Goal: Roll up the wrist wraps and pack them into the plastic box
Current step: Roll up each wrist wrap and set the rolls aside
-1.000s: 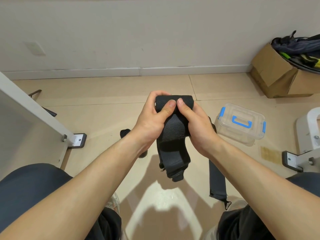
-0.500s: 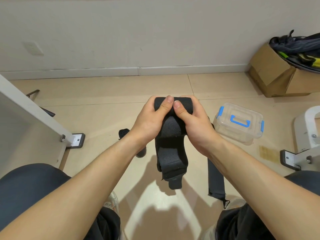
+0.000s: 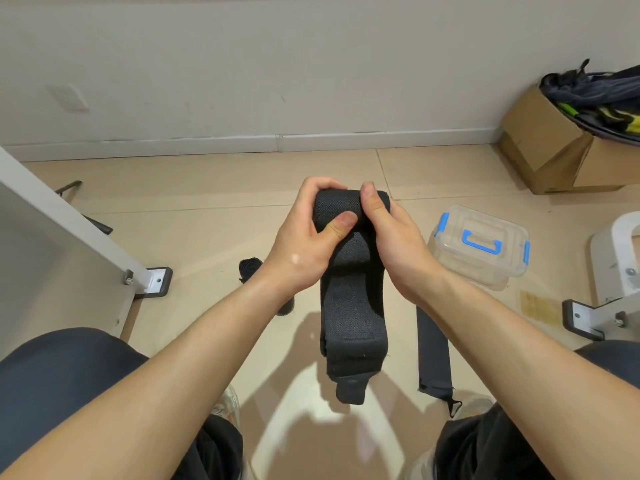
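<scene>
A black wrist wrap (image 3: 351, 306) is partly rolled at its top end, the rest hanging down in front of me in loose folds. My left hand (image 3: 304, 244) grips the left side of the roll, thumb pressed on its front. My right hand (image 3: 391, 244) grips the right side, thumb on top of the roll. A second black wrap (image 3: 433, 351) lies flat on the floor to the right. A third black wrap (image 3: 250, 268) lies on the floor behind my left forearm, mostly hidden. The clear plastic box (image 3: 479, 249) with blue latches and handle stands closed on the floor at the right.
A cardboard box (image 3: 554, 147) holding a dark bag stands at the back right by the wall. A white panel with a metal foot (image 3: 156, 282) is on the left. White furniture with a bracket (image 3: 588, 317) is on the right. My knees frame the bottom.
Both thumbs have shifted on the roll: the left thumb slid down onto its front and the right thumb moved up over its top. The roll turned a little and the hanging tail rose slightly.
</scene>
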The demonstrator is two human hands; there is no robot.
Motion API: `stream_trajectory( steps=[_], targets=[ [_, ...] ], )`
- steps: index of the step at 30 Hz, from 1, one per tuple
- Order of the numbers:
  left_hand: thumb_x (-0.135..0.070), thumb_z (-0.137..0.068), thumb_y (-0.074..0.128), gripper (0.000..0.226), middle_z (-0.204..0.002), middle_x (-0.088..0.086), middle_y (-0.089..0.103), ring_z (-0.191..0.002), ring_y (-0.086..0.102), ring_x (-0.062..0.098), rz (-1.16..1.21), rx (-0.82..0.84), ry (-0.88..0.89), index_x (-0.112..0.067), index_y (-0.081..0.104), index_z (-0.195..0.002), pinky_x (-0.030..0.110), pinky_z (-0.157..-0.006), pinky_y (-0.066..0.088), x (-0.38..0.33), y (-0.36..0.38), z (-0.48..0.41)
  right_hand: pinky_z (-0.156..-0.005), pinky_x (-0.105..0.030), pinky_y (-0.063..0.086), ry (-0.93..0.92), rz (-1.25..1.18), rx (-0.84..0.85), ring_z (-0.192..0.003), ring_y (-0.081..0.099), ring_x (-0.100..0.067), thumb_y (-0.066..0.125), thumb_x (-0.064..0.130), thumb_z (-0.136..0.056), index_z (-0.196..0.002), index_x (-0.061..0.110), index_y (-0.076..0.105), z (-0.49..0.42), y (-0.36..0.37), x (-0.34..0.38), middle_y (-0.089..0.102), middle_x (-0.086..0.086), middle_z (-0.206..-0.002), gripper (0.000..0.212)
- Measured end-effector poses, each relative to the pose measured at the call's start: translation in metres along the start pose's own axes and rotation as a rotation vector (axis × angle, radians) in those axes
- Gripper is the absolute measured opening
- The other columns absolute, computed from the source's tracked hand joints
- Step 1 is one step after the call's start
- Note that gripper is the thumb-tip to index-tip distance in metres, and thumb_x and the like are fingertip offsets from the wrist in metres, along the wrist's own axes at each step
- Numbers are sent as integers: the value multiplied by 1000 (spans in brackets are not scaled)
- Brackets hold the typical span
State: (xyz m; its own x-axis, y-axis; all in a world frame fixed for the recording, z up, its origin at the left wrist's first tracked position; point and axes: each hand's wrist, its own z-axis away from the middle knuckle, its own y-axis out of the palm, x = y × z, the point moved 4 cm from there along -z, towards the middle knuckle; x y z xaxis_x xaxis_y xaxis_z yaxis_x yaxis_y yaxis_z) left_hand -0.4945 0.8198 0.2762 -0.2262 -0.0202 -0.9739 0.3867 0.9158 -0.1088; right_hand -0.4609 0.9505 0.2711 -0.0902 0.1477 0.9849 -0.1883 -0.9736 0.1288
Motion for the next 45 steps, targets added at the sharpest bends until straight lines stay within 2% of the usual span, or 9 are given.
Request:
stream_trajectory(
  steps=[4,10,16,20,24,31,35,41,45],
  targets=[
    [-18,-96,68,26,-91,-12,67,-83,64,7,4,-1,-29,-29,54,-114,25,-80,52,2,-1,-1,-90,-43,59,-5,-101,34,-101,74,-31,52,32,-106,-120,-3,63,1,-3,0,76,-19,-107,39],
    [-78,-76,55,59,-98,-5,74,-99,70,14,-45,-115,-208,-26,61,-104,42,-96,53,8,1,0,-90,-39,57,-45,-91,36,-98,71,-23,64,26,-100,-118,1,57,3,-1,-8,73,-11,-103,32],
    [-25,-101,61,12,-87,-7,71,-84,69,6,200,-89,-212,-16,57,-106,23,-79,55,7,3,0,-87,-40,60,31,-248,94,-100,73,-27,67,21,-92,-127,3,56,6,-1,-3,74,-14,-108,41],
    [-32,-99,64,25,-102,4,74,-101,72,19,279,-133,-232,-14,57,-115,38,-94,56,11,4,3,-96,-45,57,68,-130,44,-111,72,-28,69,46,-87,-127,8,64,5,1,-5,75,-12,-119,56],
    [-40,-96,64,26,-103,0,73,-100,71,15,248,-184,-230,-21,58,-112,37,-93,54,13,1,4,-75,-24,59,98,-12,82,-101,74,-10,48,54,-101,-120,23,67,3,0,-5,78,3,-111,41],
    [-14,-96,67,29,-93,-8,68,-81,65,8,52,-22,-75,-29,53,-116,29,-77,55,8,4,4,-71,-28,58,88,-67,26,-83,76,-17,49,43,-105,-110,9,67,1,-3,-3,79,-3,-89,38],
    [-3,-96,66,31,-87,-6,68,-76,64,7,163,-6,-133,-23,54,-117,24,-71,53,8,6,4,-83,-40,60,79,-83,6,-99,74,-31,54,38,-104,-124,0,58,0,-5,-7,74,-21,-112,43],
    [-51,-79,72,41,-94,-3,74,-89,73,18,285,-25,-464,-27,59,-110,44,-81,57,17,8,5,-72,-30,58,0,-65,-4,-78,70,-13,58,24,-103,-108,16,58,0,-5,-9,72,1,-84,10],
    [-76,-71,69,73,-107,7,77,-101,74,31,198,-45,-476,-18,66,-115,52,-86,60,18,3,4,-71,-29,58,-38,-23,26,-76,68,-13,63,18,-99,-117,13,56,3,0,-10,71,2,-83,19]
  ],
)
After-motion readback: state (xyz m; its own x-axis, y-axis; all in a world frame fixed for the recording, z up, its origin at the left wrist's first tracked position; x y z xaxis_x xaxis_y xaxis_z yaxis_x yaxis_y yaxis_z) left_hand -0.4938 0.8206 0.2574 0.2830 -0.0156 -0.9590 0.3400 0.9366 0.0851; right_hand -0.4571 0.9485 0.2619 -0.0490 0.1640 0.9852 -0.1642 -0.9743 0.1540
